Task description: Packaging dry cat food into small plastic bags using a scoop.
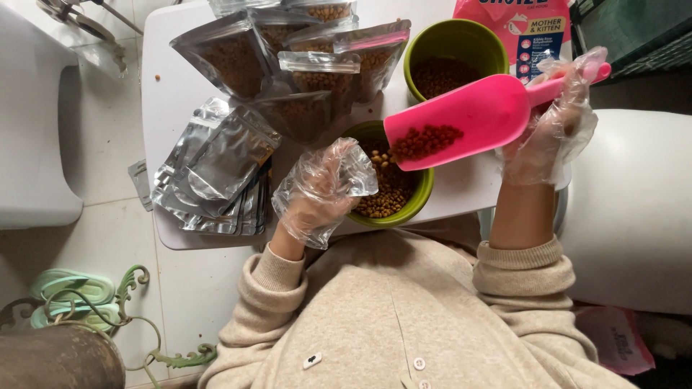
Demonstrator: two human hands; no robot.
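Holding the pink scoop (461, 122) by its handle, the right hand (555, 122) is closed around it in a loose clear plastic glove, and the scoop's mouth points left and slightly down over the near green bowl (422, 198). A small heap of reddish-brown kibble (425, 140) lies in the scoop's mouth, close to the lip. The left hand (321, 191), also gloved, holds nothing; its fingers are loosely curled and it rests at the left rim of that bowl, which is partly filled with lighter tan pellets. A second green bowl (447, 54) with darker kibble stands farther back on the white worktop (166, 79), just beside a pink feed bag (537, 29) at the far right. Filled foil pouches (303, 65) stand in a cluster at the far middle, and a stack of empty flat foil pouches (216, 169) lies at the near left of the worktop.

To do this well, I judge the scoop should stay level enough that the kibble does not slide off the lip early, with its mouth kept over the bowl so any spill lands inside. The loose glove could slip on the handle, so a firm grip matters. The free hand is well placed to steady the bowl.
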